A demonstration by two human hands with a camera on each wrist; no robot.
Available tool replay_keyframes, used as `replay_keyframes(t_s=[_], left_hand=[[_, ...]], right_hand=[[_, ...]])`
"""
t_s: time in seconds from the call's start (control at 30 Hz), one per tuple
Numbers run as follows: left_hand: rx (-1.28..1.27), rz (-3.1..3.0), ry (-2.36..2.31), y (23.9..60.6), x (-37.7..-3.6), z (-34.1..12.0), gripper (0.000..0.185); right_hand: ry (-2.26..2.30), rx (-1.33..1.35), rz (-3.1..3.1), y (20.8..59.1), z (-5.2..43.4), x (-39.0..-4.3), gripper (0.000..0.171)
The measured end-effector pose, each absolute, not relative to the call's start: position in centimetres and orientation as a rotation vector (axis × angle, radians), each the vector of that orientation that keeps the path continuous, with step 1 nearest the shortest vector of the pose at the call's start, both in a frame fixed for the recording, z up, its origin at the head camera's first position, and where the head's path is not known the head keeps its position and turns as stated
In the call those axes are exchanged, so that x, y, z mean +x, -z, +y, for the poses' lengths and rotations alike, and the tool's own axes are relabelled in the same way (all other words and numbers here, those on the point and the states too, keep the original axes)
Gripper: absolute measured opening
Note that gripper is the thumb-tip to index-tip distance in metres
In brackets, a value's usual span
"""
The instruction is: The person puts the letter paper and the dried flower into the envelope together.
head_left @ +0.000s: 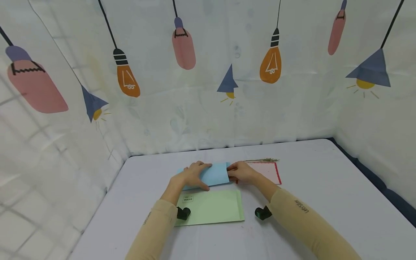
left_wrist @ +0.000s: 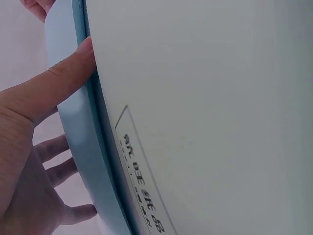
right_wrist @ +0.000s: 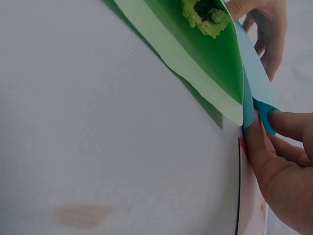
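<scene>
A light blue envelope [head_left: 218, 174] lies crosswise in the head view between both hands. My left hand [head_left: 194, 175] spans its left part, thumb at the near edge and fingers towards the far edge; the left wrist view shows the envelope [left_wrist: 76, 122] bowing between them. At its right end, my right hand [head_left: 241, 172] pinches the open mouth. The right wrist view has the fingers [right_wrist: 261, 147] at the parted blue paper, some fingertips hidden in the opening. Nearer to me lies a pale green envelope [head_left: 214, 207] with a small printed label.
A yellow-green dried flower [right_wrist: 215, 19] shows inside the green envelope's mouth. Right of the blue envelope is a pale pink card [head_left: 264, 170] with a red border, partly behind the right hand. A dried sprig [head_left: 268, 159] lies along its far edge. All lie on a white table [head_left: 312, 173].
</scene>
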State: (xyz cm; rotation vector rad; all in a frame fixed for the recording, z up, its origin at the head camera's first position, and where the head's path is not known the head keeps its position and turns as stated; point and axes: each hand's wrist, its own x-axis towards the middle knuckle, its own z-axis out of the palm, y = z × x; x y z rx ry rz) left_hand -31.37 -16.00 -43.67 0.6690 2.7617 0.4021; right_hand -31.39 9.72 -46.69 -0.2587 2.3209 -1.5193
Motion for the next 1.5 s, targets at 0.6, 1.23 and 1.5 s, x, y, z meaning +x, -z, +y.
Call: replay_keyframes(t_s=[0.6, 1.23, 1.5], left_hand=[[0.662, 2.785, -0.370, 44.0, -31.3, -16.0, 0.098], [0.693, 2.790, -0.388, 44.0, -31.1, -16.0, 0.097], [0.685, 2.784, -0.371, 43.9, -31.1, -16.0, 0.097]], right_hand=[[1.626, -0.330, 2.242, 45.0, 12.2, -29.5, 0.028], [1.514, -0.285, 2.392, 44.9, 20.1, -28.4, 0.032], [1.493, -0.275, 2.452, 44.8, 23.2, -27.9, 0.038]])
